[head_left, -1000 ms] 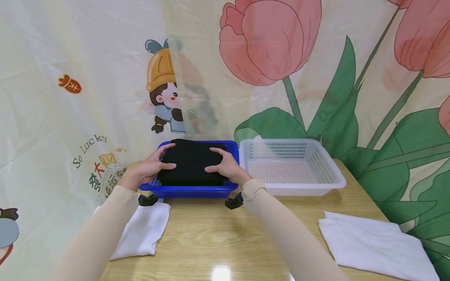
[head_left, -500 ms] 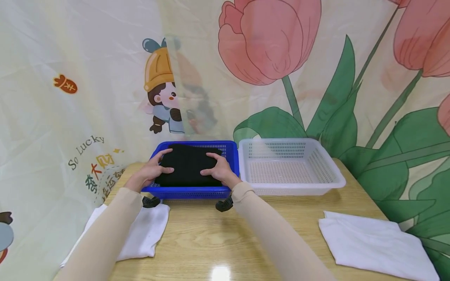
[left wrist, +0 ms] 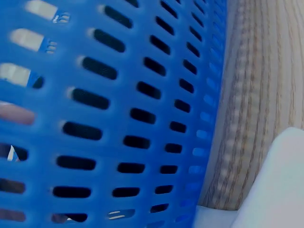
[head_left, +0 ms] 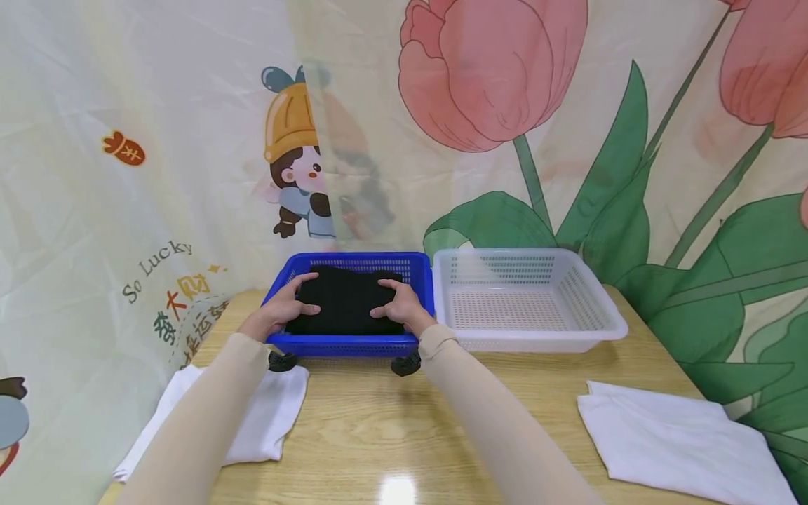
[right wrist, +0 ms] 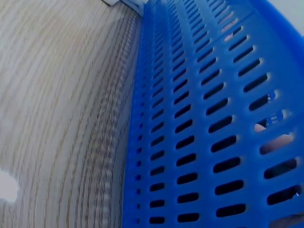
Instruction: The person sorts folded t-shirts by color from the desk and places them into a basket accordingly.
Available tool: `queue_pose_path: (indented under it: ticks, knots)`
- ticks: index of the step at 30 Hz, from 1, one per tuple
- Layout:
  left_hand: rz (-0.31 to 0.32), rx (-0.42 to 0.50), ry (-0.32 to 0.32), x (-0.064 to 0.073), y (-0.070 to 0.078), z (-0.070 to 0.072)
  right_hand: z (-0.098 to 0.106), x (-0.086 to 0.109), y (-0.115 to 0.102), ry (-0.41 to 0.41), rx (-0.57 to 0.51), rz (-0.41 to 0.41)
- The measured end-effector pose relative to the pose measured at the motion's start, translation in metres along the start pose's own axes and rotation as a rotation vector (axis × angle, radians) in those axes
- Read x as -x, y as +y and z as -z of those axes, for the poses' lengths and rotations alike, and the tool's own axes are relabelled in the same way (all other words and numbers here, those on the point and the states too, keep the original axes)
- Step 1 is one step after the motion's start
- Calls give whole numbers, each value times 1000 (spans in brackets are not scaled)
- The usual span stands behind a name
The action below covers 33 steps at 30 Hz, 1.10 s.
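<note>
A black folded cloth (head_left: pixel 347 303) lies inside the blue perforated basket (head_left: pixel 353 344) in the head view. My left hand (head_left: pixel 283 306) grips its left edge, thumb and index finger showing on top. At the opposite edge, my right hand (head_left: pixel 404 306) holds it the same way. The other fingers of both hands are hidden behind the cloth. In the left wrist view the basket's slotted wall (left wrist: pixel 118 114) fills most of the picture. The right wrist view also shows the slotted wall (right wrist: pixel 204 114), with bits of the hand visible through the slots.
Beside the blue basket stands a white perforated basket (head_left: pixel 524 340) with nothing in it. A white folded cloth (head_left: pixel 271 414) lies at the table's left, partly under the left sleeve. Another white folded cloth (head_left: pixel 688 442) lies at the right. A printed curtain (head_left: pixel 379 126) hangs behind the wooden table (head_left: pixel 353 435).
Both hands have lowered the black cloth deeper into the blue basket; more of the basket's back wall shows above it. The hands still hold its two sides.
</note>
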<state>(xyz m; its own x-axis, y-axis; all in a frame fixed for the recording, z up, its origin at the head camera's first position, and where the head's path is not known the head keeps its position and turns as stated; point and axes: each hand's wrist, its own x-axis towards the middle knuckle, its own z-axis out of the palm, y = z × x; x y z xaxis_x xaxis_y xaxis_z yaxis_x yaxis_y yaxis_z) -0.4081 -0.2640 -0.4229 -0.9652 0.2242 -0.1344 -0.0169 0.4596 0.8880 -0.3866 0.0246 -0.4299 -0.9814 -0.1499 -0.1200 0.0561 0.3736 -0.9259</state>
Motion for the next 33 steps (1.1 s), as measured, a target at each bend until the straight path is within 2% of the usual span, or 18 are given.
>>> queue_pose_path:
  ticks: [6,16,21,25,29,33]
  knots:
    - [13,-45,-3,-1,2,-3,0,-6,2,-7,42,-33]
    - [57,-134,-52,-4,2,-4,2,4,2,-3,56,-75]
    - [91,-168,-64,1,8,-4,1,3,2,-6,137,-53]
    - [66,-311,-43,8,19,-6,5,7,-1,-39,171,-37]
    - [42,-496,-22,14,28,-7,13,16,-8,-126,143,-29]
    - [-2,-614,1,20,31,-2,24,30,-19,-207,149,10]
